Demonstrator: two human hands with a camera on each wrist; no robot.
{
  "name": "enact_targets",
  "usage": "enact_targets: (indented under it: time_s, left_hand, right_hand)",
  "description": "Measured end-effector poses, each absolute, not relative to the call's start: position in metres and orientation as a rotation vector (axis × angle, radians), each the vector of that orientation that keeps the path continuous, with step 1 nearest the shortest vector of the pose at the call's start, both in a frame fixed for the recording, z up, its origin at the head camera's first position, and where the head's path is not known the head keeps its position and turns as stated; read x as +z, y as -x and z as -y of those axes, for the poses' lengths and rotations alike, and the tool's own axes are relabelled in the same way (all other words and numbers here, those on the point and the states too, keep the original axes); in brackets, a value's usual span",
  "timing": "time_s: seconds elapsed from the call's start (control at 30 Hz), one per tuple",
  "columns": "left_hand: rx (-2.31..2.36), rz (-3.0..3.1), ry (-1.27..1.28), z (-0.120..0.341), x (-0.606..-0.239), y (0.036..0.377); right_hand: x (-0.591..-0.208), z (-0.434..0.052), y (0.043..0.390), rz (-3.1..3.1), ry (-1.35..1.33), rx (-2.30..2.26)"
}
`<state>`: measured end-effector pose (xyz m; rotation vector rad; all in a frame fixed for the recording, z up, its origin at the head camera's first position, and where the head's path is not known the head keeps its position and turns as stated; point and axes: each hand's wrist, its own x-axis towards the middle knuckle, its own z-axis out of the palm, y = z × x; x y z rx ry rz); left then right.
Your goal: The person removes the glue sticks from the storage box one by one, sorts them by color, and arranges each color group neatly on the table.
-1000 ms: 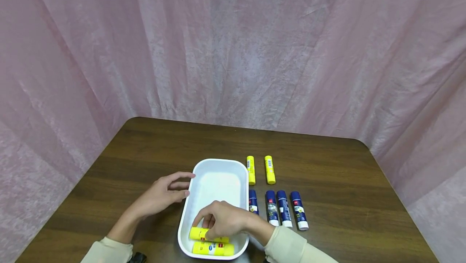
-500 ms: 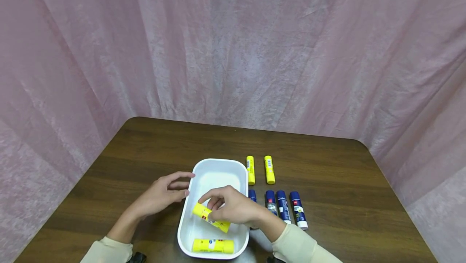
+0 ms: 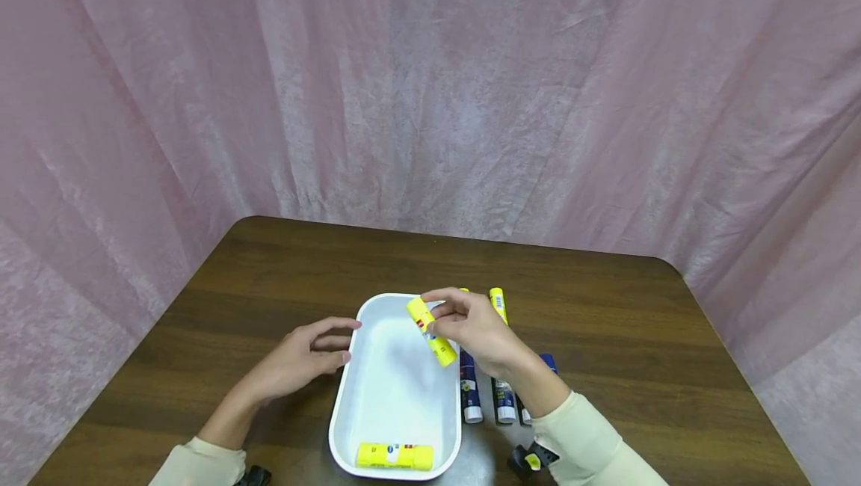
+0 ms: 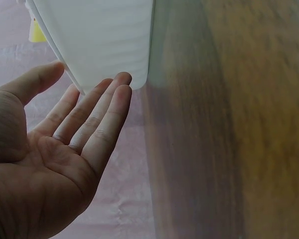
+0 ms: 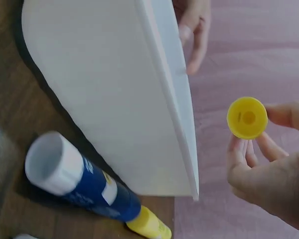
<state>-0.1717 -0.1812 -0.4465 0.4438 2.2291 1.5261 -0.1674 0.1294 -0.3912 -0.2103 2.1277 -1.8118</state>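
My right hand [image 3: 477, 329] pinches a yellow glue stick [image 3: 430, 330] between thumb and fingers, tilted above the far right part of a white tray [image 3: 397, 396]. The right wrist view shows that glue stick [image 5: 247, 118] end-on, clear of the tray wall [image 5: 104, 89]. A second yellow glue stick [image 3: 394, 456] lies across the near end inside the tray. My left hand [image 3: 296, 359] rests at the tray's left rim, fingers fairly straight; in the left wrist view the left hand [image 4: 65, 134] has its fingertips against the tray's side [image 4: 99, 45].
Right of the tray, several blue glue sticks [image 3: 470, 389] lie in a row, partly hidden by my right arm. Behind them lie two yellow glue sticks, one [image 3: 498, 303] showing more than the other. A pink curtain [image 3: 430, 97] hangs beyond the brown table [image 3: 323, 262].
My right hand has lifted the yellow glue stick off the tray's near end and carried it away and to the right, turning it. The left hand has stayed in place.
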Motion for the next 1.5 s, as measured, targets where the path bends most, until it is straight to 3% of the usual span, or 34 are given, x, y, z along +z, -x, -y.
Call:
enact_targets:
  time_s: [0.73,1.5]
  left_hand:
    - [1.506,-2.247,-0.423,0.181,-0.446,0.171]
    - [1.504,-2.252,-0.436,0.182,-0.447,0.172]
  right_hand:
    - [-0.392,-0.199,0.201,-2.212,-0.332,-2.034]
    - [-0.428,-0.239,0.217,-2.26,-0.567,-1.968]
